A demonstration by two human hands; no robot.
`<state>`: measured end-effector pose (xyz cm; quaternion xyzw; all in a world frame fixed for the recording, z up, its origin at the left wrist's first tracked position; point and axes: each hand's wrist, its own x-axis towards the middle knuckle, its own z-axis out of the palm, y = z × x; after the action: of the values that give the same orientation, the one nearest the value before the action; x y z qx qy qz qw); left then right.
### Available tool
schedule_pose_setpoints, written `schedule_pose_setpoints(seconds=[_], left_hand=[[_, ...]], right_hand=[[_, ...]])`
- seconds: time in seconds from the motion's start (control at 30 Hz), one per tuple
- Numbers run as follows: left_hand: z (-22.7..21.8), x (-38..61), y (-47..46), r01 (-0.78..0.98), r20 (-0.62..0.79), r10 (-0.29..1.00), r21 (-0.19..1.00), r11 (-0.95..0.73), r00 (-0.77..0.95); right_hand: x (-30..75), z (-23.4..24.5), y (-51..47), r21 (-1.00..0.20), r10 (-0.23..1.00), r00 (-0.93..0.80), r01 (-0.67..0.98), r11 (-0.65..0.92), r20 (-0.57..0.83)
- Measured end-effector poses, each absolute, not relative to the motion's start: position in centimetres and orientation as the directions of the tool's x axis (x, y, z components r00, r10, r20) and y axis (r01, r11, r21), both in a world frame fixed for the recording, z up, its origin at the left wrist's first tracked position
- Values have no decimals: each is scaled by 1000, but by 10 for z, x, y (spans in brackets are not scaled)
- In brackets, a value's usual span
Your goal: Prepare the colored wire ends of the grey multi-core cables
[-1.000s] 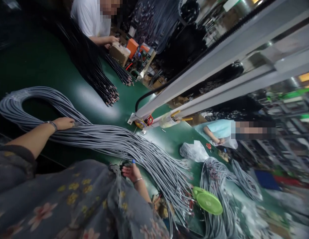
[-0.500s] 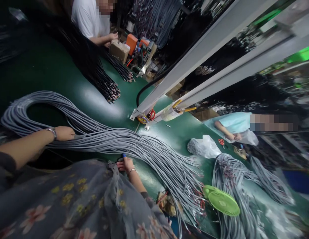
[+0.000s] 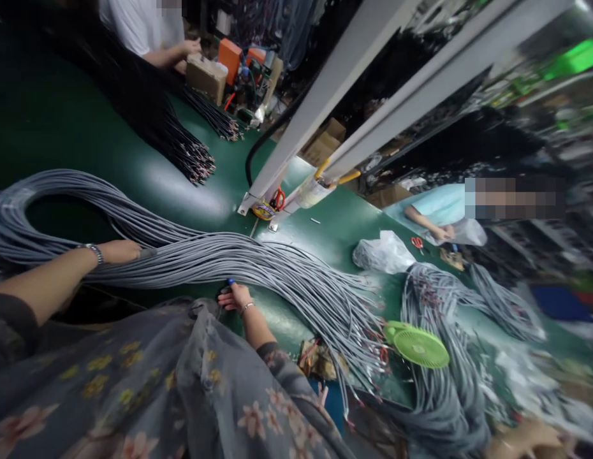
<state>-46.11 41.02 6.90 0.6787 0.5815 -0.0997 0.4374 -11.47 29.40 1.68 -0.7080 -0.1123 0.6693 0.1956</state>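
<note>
A long bundle of grey cables [image 3: 220, 255] lies across the green table, looped at the left and fanning into loose ends with reddish tips at the right. On its lower strands near the loop, my left hand [image 3: 118, 252] is closed around some cables; a dark grey piece shows at its fingertips. My right hand [image 3: 236, 297] is beside the bundle's near edge, palm turned up and fingers apart. Something small and blue [image 3: 231, 281] sits at its thumb tip; I cannot tell whether it is worn or held.
Black cables [image 3: 182, 153] lie at the far left, near a person in white [image 3: 129, 29]. White posts [image 3: 296, 134] rise from the table beside red scissors [image 3: 278, 199]. At right are a green fan [image 3: 418, 344], more grey cables [image 3: 435, 395], a plastic bag [image 3: 385, 253] and a person in light blue [image 3: 435, 207].
The view has shifted, so most things sit a little further left and higher. My left hand has slid slightly along the bundle. A blurred arm now shows at the bottom right.
</note>
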Motion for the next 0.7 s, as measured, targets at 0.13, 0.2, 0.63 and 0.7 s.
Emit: schedule_pose_setpoints(seconds=[0.13, 0.2, 0.63, 0.7], left_hand=[[81, -441, 423, 824, -706, 587, 555, 110, 397], [87, -419, 426, 782, -707, 558, 604, 155, 435], [97, -369, 419, 694, -707, 464, 680, 238, 534], [99, -367, 415, 701, -705, 452, 681, 212, 547]], right_hand=[[-118, 18, 296, -456, 448, 81, -154, -877, -890], [-119, 19, 295, -473, 468, 78, -195, -859, -881], [-153, 22, 304, -573, 699, 101, -660, -485, -708], [-156, 22, 303, -560, 701, 102, -687, -464, -705]])
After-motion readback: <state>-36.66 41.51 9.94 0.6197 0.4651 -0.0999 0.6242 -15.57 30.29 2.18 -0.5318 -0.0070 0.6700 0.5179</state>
